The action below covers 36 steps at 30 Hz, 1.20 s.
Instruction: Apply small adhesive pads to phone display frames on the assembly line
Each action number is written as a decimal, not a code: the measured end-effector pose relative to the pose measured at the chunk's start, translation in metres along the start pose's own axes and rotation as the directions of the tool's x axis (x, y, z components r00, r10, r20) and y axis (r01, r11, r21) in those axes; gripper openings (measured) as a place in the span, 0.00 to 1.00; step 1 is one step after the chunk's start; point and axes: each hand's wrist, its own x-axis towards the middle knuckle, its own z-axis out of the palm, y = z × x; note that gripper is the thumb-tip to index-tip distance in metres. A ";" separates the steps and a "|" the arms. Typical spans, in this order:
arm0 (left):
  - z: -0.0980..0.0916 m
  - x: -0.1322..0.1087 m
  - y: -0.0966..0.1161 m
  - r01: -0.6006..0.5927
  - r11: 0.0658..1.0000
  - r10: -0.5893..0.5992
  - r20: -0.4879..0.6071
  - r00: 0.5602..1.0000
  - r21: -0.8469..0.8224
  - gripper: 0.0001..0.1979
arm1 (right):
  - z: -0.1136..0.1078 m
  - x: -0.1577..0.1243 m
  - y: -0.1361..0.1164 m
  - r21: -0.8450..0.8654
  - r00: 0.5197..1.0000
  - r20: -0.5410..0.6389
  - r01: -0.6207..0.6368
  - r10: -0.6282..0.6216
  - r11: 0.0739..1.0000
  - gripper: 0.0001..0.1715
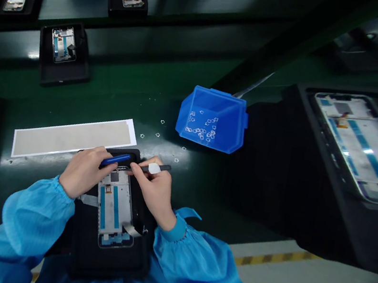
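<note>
My left hand (83, 169) is closed around a blue pen-like stick (116, 159) at the top left of an opened phone body (110, 210). Across from it, my right hand (158, 195) grips a slim dark tool that looks like tweezers (165, 168), with a white patch on it. Both tools point at the phone's upper edge; my fingers partly hide their tips. The phone body, with blue strips and a ribbon cable, lies in a black foam tray (86, 257) in front of me.
A blue bin (217, 100) holds many tiny white-outlined pieces, and several more lie loose beside it. Left of it is a beige sheet with a white border (73, 138). More trays with phone bodies stand at the back (80, 70) and at right (342, 220).
</note>
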 end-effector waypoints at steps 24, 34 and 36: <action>0.009 -0.003 0.013 0.065 0.969 -0.061 -0.025 0.998 0.237 0.10 | -0.004 -0.005 0.005 -0.025 0.996 -0.001 0.089 -0.089 0.996 0.16; 0.009 -0.003 0.012 0.051 0.968 -0.045 -0.032 0.998 0.244 0.10 | 0.001 -0.004 -0.004 -0.205 0.979 0.023 0.201 -0.201 0.958 0.14; 0.010 -0.003 0.011 0.043 0.968 -0.034 -0.041 0.999 0.245 0.10 | 0.002 -0.003 -0.004 -0.218 0.979 0.025 0.202 -0.202 0.955 0.14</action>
